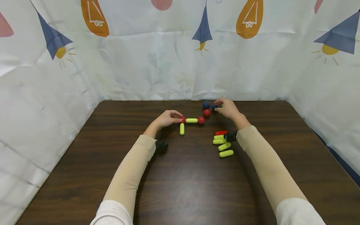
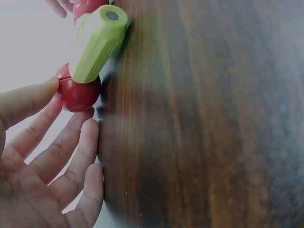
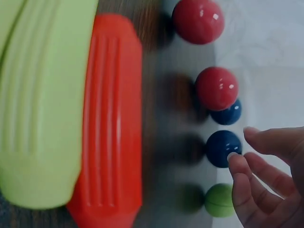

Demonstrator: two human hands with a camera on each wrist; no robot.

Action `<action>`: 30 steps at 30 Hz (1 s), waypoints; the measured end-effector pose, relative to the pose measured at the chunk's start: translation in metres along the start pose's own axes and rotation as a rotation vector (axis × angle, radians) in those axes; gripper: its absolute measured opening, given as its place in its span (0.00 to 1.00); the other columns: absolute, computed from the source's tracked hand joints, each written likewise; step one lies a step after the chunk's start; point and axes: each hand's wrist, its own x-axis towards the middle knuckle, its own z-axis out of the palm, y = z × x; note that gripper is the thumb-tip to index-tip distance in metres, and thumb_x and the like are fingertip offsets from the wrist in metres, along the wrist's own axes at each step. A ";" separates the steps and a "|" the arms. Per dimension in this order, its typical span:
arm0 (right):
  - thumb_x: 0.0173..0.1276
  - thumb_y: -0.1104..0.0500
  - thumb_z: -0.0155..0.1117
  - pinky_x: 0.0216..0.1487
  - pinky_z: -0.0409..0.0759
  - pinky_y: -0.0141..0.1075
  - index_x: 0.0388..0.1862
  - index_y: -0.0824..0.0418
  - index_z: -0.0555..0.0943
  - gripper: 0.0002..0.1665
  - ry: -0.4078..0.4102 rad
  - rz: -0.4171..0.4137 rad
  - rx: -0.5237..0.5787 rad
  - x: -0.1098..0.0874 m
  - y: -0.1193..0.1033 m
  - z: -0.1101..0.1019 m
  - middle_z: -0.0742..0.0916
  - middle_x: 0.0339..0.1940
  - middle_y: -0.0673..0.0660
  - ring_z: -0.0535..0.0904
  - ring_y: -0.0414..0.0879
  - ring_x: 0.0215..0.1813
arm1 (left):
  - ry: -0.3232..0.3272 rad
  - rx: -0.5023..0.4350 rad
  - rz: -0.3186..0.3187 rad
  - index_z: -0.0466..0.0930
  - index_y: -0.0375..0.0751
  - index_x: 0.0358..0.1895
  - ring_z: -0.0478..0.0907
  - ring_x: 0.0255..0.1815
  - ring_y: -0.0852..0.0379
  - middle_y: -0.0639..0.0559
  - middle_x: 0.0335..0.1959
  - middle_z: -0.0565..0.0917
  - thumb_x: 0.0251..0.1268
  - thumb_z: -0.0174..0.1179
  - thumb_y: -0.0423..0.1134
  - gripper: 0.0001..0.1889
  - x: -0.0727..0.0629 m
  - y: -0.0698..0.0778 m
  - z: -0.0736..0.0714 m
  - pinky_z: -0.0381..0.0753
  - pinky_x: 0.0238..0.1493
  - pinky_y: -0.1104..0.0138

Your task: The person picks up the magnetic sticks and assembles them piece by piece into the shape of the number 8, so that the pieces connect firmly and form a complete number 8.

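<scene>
My left hand (image 1: pixel 168 118) pinches a red ball (image 2: pixel 80 92) between thumb and fingers. A yellow-green rod (image 1: pixel 192 120) joins this ball to another red ball (image 1: pixel 201 120). From the held ball a second yellow-green rod (image 1: pixel 182 129) points toward the near side, its end showing a dark disc in the left wrist view. My right hand (image 1: pixel 228 108) reaches over a small blue ball (image 3: pixel 223 149); one fingertip is right at it, the thumb apart from it. A green ball (image 3: pixel 218 200) lies partly behind those fingers.
Beside the right hand lie a loose red ball (image 1: pixel 207 112) and another blue ball (image 1: pixel 206 105). Several yellow-green rods (image 1: pixel 226 153) and a red rod (image 3: pixel 113 114) lie under the right forearm. A printed cloth (image 1: pixel 174 68) hangs behind the brown table (image 1: pixel 180 187).
</scene>
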 end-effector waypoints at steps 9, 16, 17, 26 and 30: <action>0.77 0.63 0.62 0.66 0.69 0.58 0.71 0.68 0.74 0.26 0.007 0.020 -0.078 0.012 0.000 0.001 0.77 0.67 0.71 0.72 0.66 0.67 | 0.017 0.005 0.006 0.80 0.34 0.63 0.76 0.63 0.42 0.38 0.60 0.81 0.75 0.61 0.36 0.18 0.002 -0.001 0.000 0.72 0.65 0.51; 0.76 0.63 0.63 0.64 0.71 0.58 0.69 0.68 0.75 0.25 -0.082 0.066 -0.175 0.016 -0.002 0.004 0.76 0.68 0.72 0.71 0.67 0.67 | 0.011 0.020 -0.006 0.80 0.35 0.63 0.74 0.65 0.42 0.39 0.62 0.81 0.76 0.62 0.37 0.18 0.000 0.000 0.001 0.70 0.66 0.50; 0.76 0.63 0.63 0.63 0.72 0.58 0.69 0.68 0.76 0.25 -0.085 0.071 -0.180 0.016 -0.003 0.004 0.76 0.68 0.72 0.72 0.67 0.67 | 0.012 0.019 -0.006 0.80 0.35 0.63 0.74 0.65 0.42 0.39 0.61 0.81 0.76 0.62 0.37 0.17 0.000 -0.001 0.001 0.70 0.67 0.50; 0.75 0.62 0.65 0.61 0.74 0.56 0.67 0.67 0.77 0.24 -0.067 0.084 -0.167 0.014 0.001 0.002 0.77 0.68 0.72 0.73 0.67 0.66 | 0.019 0.016 -0.007 0.80 0.36 0.62 0.73 0.65 0.42 0.39 0.61 0.81 0.75 0.62 0.37 0.17 0.000 0.000 0.001 0.69 0.67 0.49; 0.75 0.61 0.66 0.62 0.74 0.57 0.66 0.67 0.78 0.24 -0.058 0.082 -0.154 0.012 0.003 0.002 0.77 0.67 0.72 0.73 0.66 0.66 | 0.020 0.011 -0.015 0.81 0.36 0.62 0.73 0.66 0.41 0.39 0.62 0.80 0.75 0.62 0.38 0.18 0.000 -0.002 0.001 0.68 0.68 0.49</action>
